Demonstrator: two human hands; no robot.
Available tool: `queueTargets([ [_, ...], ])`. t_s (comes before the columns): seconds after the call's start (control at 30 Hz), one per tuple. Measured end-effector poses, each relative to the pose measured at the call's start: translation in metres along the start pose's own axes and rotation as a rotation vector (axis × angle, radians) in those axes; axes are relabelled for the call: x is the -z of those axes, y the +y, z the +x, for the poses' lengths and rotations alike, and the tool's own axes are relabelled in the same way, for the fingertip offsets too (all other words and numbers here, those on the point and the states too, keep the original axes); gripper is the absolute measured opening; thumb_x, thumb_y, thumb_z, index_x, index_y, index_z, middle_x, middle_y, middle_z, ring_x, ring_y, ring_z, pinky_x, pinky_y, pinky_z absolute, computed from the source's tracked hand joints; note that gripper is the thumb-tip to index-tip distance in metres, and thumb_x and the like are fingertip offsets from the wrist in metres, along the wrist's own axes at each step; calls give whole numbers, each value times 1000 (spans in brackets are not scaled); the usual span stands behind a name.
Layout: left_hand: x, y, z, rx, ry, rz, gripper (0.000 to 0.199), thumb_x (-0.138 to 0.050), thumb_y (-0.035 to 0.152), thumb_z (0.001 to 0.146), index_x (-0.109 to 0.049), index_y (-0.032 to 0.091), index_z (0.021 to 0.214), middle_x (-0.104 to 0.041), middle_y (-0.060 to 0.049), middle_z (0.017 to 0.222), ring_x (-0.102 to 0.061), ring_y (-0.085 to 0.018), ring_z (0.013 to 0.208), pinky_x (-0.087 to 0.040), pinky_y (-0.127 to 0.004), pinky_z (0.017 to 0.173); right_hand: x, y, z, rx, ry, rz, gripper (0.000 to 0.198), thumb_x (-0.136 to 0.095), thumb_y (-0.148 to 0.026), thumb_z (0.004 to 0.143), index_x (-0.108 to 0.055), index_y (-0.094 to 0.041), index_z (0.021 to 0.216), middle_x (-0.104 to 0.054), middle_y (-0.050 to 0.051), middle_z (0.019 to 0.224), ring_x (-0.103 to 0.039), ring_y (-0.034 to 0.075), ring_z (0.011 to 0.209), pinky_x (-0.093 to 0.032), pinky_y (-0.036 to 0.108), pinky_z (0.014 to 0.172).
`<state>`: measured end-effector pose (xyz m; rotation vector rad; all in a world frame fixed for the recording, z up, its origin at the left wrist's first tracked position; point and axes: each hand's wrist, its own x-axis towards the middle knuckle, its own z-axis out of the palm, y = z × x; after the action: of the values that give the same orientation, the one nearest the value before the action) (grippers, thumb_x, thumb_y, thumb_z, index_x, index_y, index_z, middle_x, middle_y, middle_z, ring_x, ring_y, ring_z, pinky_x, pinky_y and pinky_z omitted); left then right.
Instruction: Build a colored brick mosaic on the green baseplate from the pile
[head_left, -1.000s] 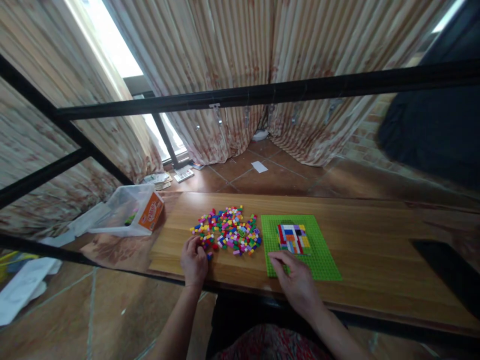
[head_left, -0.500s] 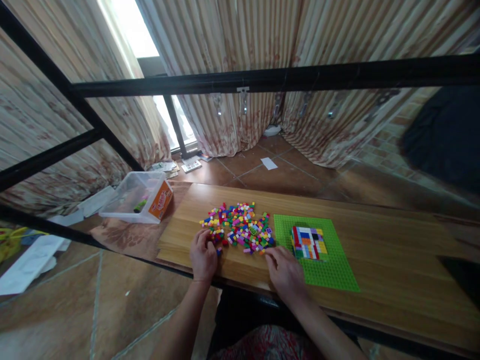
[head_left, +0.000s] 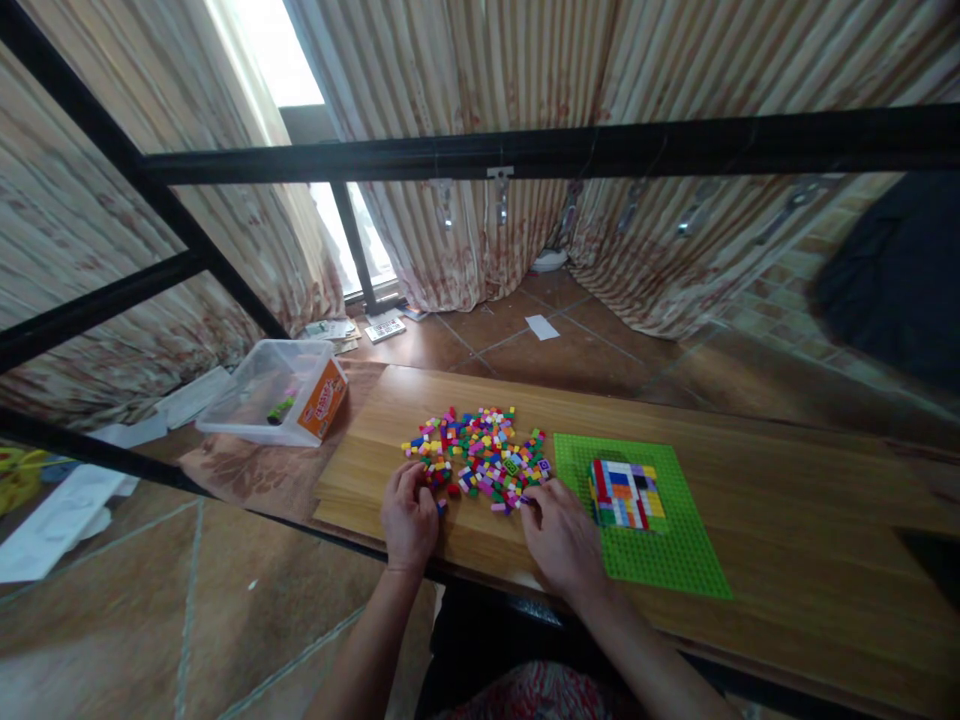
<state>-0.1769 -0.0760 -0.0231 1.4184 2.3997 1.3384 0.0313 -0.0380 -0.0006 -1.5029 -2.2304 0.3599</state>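
Note:
Loose toy building bricks (head_left: 487,450) in many colours lie heaped on the wooden table. At the heap's near left edge rests my left hand (head_left: 410,515), fingers curled and closed among the bricks; what they hold, if anything, is hidden. My right hand (head_left: 562,535) reaches the near right edge of the heap, thumb and fingertips pinched together there. Anything in that pinch is too small to name. Just right of it lies a green studded baseplate (head_left: 675,510), bearing a low block of joined multicoloured bricks (head_left: 624,493).
A clear plastic bin (head_left: 255,390) with an orange label stands left of the wooden table (head_left: 795,520). Black metal bars (head_left: 360,165) cross in front of the curtains (head_left: 525,80). Papers and a white card (head_left: 541,327) lie on the tiled floor.
My right hand has shifted slightly left and up, its fingertips moving further into the edge of the brick heap. My left hand stays almost in place. The view has turned slightly.

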Motion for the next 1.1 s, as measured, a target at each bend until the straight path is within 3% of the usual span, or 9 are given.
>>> queueTargets([
  [0.33, 1, 0, 1, -12, -5, 26, 28, -44, 15, 78, -64, 18, 98, -64, -8, 108, -61, -21, 103, -48, -36, 95, -2, -9, 9, -20, -21, -20, 17, -51, -17, 84, -64, -24, 75, -61, 7, 85, -59, 22, 81, -45, 32, 69],
  [0.47, 1, -1, 3, -24, 4, 48, 27, -46, 17, 78, -64, 19, 97, -64, -8, 107, -61, -21, 100, -49, -36, 92, 9, -13, 9, -15, 60, 174, 19, -46, -17, 87, -64, -23, 81, -65, 6, 83, -62, 20, 80, -47, 31, 73],
  [0.57, 1, -3, 5, -39, -1, 68, 27, -45, 19, 79, -64, 19, 97, -64, -8, 108, -61, -22, 101, -49, -35, 93, 32, -9, 5, -102, 79, 420, 18, -48, -22, 87, -65, -22, 84, -69, 3, 79, -64, 17, 71, -48, 29, 69],
  [0.73, 2, -4, 7, -41, -14, 110, 27, -45, 22, 80, -65, 19, 97, -65, -8, 109, -61, -22, 101, -48, -37, 93, 68, 46, -9, -313, 225, 678, 16, -60, -36, 79, -66, -21, 77, -70, 2, 74, -65, 18, 70, -51, 29, 66],
  [0.87, 1, -4, 9, -31, -24, 145, 27, -44, 23, 79, -65, 18, 96, -65, -9, 109, -62, -24, 101, -49, -39, 92, 74, 107, -11, -482, 420, 559, 23, -59, -40, 76, -68, -18, 77, -71, 7, 76, -66, 22, 70, -52, 37, 68],
  [0.97, 1, -2, 10, -33, -33, 163, 27, -44, 25, 79, -65, 18, 95, -65, -9, 110, -61, -24, 102, -48, -40, 93, 70, 128, -7, -476, 443, 491, 23, -59, -38, 76, -70, -18, 77, -70, 9, 79, -65, 24, 72, -51, 41, 72],
  [1.1, 2, -1, 11, -27, -38, 192, 26, -44, 26, 79, -65, 18, 93, -66, -10, 109, -62, -25, 101, -49, -40, 92, 63, 127, -2, -384, 451, 466, 23, -54, -35, 81, -71, -18, 81, -70, 9, 86, -65, 22, 79, -51, 39, 77],
])
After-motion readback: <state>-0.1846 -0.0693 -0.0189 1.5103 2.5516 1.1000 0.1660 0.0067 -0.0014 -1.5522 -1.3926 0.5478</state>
